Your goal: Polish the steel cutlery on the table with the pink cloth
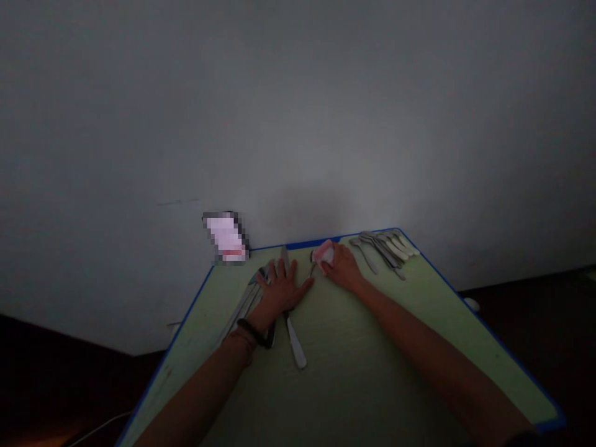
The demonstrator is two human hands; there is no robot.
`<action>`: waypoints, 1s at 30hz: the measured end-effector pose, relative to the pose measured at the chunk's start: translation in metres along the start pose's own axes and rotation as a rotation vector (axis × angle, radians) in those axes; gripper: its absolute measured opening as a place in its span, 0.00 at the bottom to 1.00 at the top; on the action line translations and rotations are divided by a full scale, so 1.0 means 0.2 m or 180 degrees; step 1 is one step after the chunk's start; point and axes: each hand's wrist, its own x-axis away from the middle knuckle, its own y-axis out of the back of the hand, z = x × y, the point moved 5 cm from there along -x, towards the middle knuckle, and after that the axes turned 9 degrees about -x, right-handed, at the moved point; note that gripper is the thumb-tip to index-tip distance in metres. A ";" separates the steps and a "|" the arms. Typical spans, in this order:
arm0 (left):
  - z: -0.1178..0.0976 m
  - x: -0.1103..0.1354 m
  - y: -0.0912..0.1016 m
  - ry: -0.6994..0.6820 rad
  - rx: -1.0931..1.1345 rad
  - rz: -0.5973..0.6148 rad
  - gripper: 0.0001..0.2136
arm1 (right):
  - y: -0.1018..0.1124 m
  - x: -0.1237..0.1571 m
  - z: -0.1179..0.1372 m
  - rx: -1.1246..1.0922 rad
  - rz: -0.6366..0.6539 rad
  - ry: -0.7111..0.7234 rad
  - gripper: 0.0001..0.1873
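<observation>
My left hand [282,290] lies with its fingers spread over a table knife [296,346]. The knife's handle sticks out toward me, and its blade tip shows past my fingers. More long metal cutlery [237,310] lies under and left of this hand, partly covered by it. My right hand [344,268] is closed on a pink cloth [323,253] near the table's far edge. A thin curved metal utensil [312,268] shows beside the cloth; its kind and whether I grip it are unclear.
Several spoons and other utensils [382,249], some with white handles, lie at the far right of the green table [349,372] with its blue edge. A blurred-out device like a phone [227,236] leans at the far left corner. A grey wall [298,124] stands behind.
</observation>
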 end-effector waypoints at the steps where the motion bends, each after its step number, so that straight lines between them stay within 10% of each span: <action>1: 0.02 0.00 -0.01 -0.0038 0.0008 0.0107 0.37 | 0.00 0.00 0.00 0.0017 0.0023 -0.0008 0.31; 12: 0.14 0.07 0.04 -0.0472 -0.0067 -0.0074 0.32 | 0.01 0.03 0.04 -0.0069 0.0019 0.0122 0.32; 17: 0.07 0.09 0.15 -0.0697 -0.0150 -0.0623 0.23 | 0.04 0.03 0.05 -0.0752 -0.0008 0.0232 0.29; 30: -0.12 -0.04 0.07 -0.0906 -0.0182 -0.0054 0.13 | 0.04 0.02 0.04 -0.0994 0.0169 -0.0187 0.28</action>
